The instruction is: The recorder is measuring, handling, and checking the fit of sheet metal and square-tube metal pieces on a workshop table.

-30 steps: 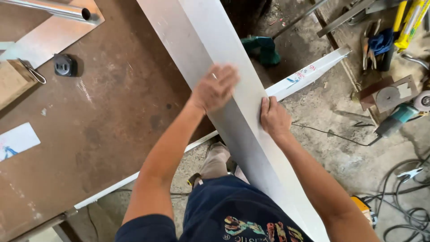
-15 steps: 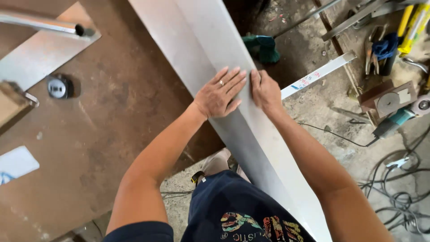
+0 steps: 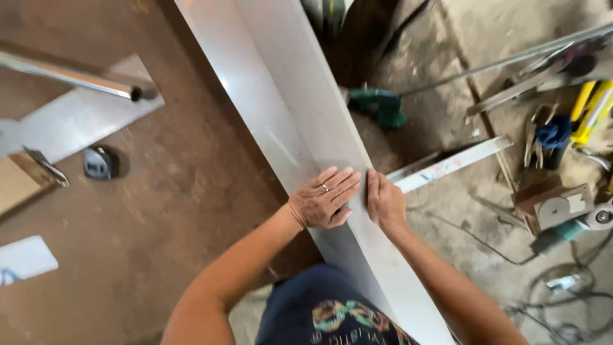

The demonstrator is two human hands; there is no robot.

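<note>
Sheet metal, long, pale grey and folded along its length, lies diagonally over the edge of the brown workbench and reaches down toward the person's body; the left hand rests flat on it, fingers stretched out and a ring on one finger, gripping nothing; the right hand lies just beside, palm down on the right edge of the sheet, fingers together and extended; on the bench, well apart, stand a small black tape measure and a shiny metal tube; a white strip lies on the floor near the right hand.
</note>
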